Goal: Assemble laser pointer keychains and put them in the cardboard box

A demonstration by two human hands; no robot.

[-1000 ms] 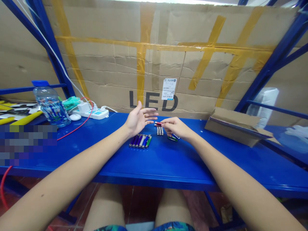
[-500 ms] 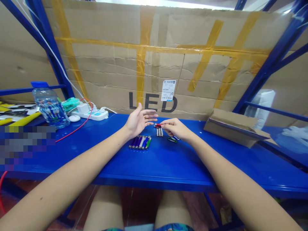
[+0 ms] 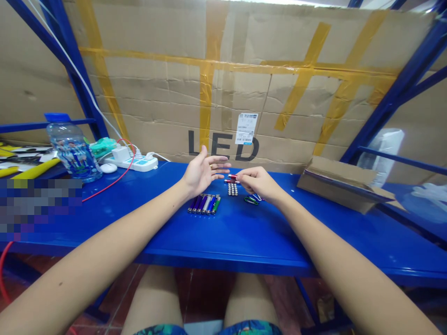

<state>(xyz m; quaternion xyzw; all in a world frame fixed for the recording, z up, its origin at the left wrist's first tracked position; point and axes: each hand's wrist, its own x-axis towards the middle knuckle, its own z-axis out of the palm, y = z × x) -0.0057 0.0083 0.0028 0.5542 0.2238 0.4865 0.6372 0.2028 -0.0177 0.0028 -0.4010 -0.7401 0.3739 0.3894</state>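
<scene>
My right hand (image 3: 260,184) pinches a slim red metal tube (image 3: 232,176) with a silver end between thumb and fingertips, just above the table. Below it lies another red tube (image 3: 229,181), behind a small block of shiny silver button cells (image 3: 232,189). My left hand (image 3: 199,174) is open, thumb up and fingers spread toward the red tube, holding nothing. In front of it, a row of purple, blue, silver and green metal tubes (image 3: 204,205) lies side by side. Green and blue carabiner-like clips (image 3: 252,200) lie under my right wrist, partly hidden.
A water bottle (image 3: 72,149), a white power strip (image 3: 139,163) and a red cable (image 3: 118,179) are on the left of the blue table (image 3: 226,237). An open cardboard box (image 3: 335,184) lies at right. A large taped carton (image 3: 167,102) stands behind.
My right hand has lifted the red tube slightly, and the second red tube shows more clearly beneath it. My left hand stays open in nearly the same place. The view has shifted a little.
</scene>
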